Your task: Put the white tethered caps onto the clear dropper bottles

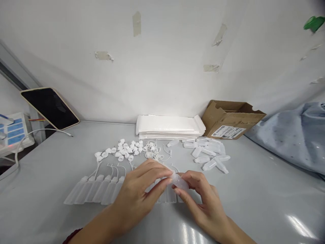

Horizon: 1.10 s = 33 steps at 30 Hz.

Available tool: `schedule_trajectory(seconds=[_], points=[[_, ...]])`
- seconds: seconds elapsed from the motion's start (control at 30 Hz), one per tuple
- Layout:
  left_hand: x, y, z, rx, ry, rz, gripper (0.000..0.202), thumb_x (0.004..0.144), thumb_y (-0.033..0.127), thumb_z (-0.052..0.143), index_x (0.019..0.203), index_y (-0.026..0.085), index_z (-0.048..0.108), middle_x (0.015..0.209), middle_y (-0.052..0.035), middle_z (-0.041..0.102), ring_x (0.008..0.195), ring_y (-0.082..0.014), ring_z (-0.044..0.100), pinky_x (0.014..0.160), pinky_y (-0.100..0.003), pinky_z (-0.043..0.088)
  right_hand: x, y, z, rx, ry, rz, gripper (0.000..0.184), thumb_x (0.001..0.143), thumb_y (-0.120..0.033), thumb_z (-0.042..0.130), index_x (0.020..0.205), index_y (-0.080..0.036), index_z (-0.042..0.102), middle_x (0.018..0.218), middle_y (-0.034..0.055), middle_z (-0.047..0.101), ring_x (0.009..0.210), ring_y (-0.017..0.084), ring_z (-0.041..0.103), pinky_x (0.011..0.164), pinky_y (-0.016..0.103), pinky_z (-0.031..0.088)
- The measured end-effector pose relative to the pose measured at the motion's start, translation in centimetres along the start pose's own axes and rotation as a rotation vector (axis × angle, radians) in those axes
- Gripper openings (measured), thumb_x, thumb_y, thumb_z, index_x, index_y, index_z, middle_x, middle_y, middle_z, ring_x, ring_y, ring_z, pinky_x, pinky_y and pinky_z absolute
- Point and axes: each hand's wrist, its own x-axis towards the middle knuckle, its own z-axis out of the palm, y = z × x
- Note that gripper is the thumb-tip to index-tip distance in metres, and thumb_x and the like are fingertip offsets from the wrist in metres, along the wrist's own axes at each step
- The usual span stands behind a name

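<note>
My right hand (203, 200) is closed round a small translucent plastic bottle (180, 182), held on its side just above the table. My left hand (142, 193) pinches at the bottle's neck end with thumb and fingertips; what it presses there is too small to make out. Under and left of my hands lies a row of capped bottles (93, 189) side by side. Behind them sits a scatter of small white caps (127, 150) and thin white tethered plugs (153, 152). A loose heap of uncapped bottles (209, 154) lies to the right.
A stack of white plastic bags (170, 127) rests against the wall. An open cardboard box (230, 118) lies tipped at the right, with blue-grey cloth (291, 135) beyond it. A dark tablet (49, 107) leans at the left, with a white cable (38, 134) on the grey table (266, 203).
</note>
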Motion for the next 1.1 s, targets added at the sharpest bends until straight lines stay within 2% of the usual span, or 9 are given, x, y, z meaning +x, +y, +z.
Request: schedule_trajectory(seconds=[0.13,0.3,0.53,0.7,0.83,0.9,1.0,1.1], points=[[0.1,0.3,-0.2,-0.034,-0.001,-0.079,0.020,0.081,0.003,0.063,0.092,0.020,0.066,0.077,0.0014,0.067,0.073,-0.0118,0.061,0.069,-0.024,0.051,0.1,0.0,0.0,0.008,-0.028,0.001,0.025,0.088,-0.015,0.054,0.110,-0.025,0.047,0.087,0.0012,0.063,0.069,0.013,0.064,0.061,0.023,0.056],[0.1,0.4,-0.4,-0.077,-0.046,-0.213,0.017,0.079,0.008,0.068,0.090,0.021,0.068,0.080,0.0024,0.069,0.076,-0.0120,0.062,0.070,-0.023,0.051,0.2,0.1,0.0,0.015,-0.046,0.006,0.028,0.089,-0.015,0.052,0.113,-0.026,0.044,0.089,0.0010,0.064,0.072,0.013,0.065,0.065,0.023,0.056],[0.1,0.5,-0.3,-0.161,-0.053,-0.260,0.018,0.084,0.009,0.061,0.088,0.023,0.071,0.080,0.0023,0.069,0.077,-0.0117,0.063,0.071,-0.023,0.051,0.1,-0.2,0.2,0.035,-0.015,-0.004,0.030,0.088,-0.014,0.053,0.114,-0.026,0.045,0.092,0.0020,0.067,0.073,0.013,0.067,0.065,0.022,0.058],[-0.1,0.6,0.0,-0.221,-0.055,-0.375,0.013,0.081,0.013,0.064,0.085,0.024,0.070,0.081,0.0026,0.069,0.079,-0.0141,0.064,0.073,-0.026,0.051,0.1,-0.5,0.2,0.040,-0.018,0.024,0.030,0.088,-0.015,0.053,0.114,-0.027,0.043,0.085,0.0003,0.066,0.069,0.013,0.065,0.062,0.022,0.056],[-0.2,0.6,0.2,-0.202,-0.094,-0.495,0.008,0.081,0.018,0.063,0.080,0.025,0.067,0.081,0.0028,0.068,0.079,-0.0152,0.063,0.073,-0.028,0.050,0.0,-0.7,0.2,0.032,-0.076,0.017,0.042,0.089,-0.014,0.048,0.126,-0.028,0.036,0.073,-0.0019,0.062,0.062,0.015,0.060,0.058,0.025,0.054],[-0.1,0.6,0.2,-0.184,-0.125,-0.526,0.007,0.082,0.020,0.062,0.078,0.025,0.067,0.080,0.0029,0.067,0.078,-0.0154,0.063,0.072,-0.028,0.050,-0.2,-0.8,0.2,0.033,-0.096,0.002,0.046,0.089,-0.014,0.047,0.131,-0.028,0.035,0.074,-0.0010,0.063,0.063,0.016,0.060,0.057,0.025,0.053],[-0.3,0.4,0.3,-0.125,-0.177,-0.503,0.009,0.084,0.020,0.060,0.079,0.024,0.067,0.079,0.0024,0.067,0.075,-0.0150,0.062,0.071,-0.028,0.051,-0.1,-0.8,0.4,0.078,-0.109,0.036,0.041,0.088,-0.014,0.049,0.127,-0.027,0.043,0.090,0.0028,0.069,0.070,0.015,0.065,0.062,0.025,0.054],[-0.8,-0.1,0.7,0.040,-0.178,-0.332,0.011,0.085,0.015,0.058,0.090,0.021,0.066,0.086,-0.0010,0.067,0.081,-0.0173,0.061,0.073,-0.031,0.051,0.3,-0.7,0.3,0.228,-0.081,0.235,0.026,0.090,-0.021,0.051,0.116,-0.024,0.052,0.092,0.0045,0.071,0.075,0.016,0.067,0.066,0.027,0.055]])
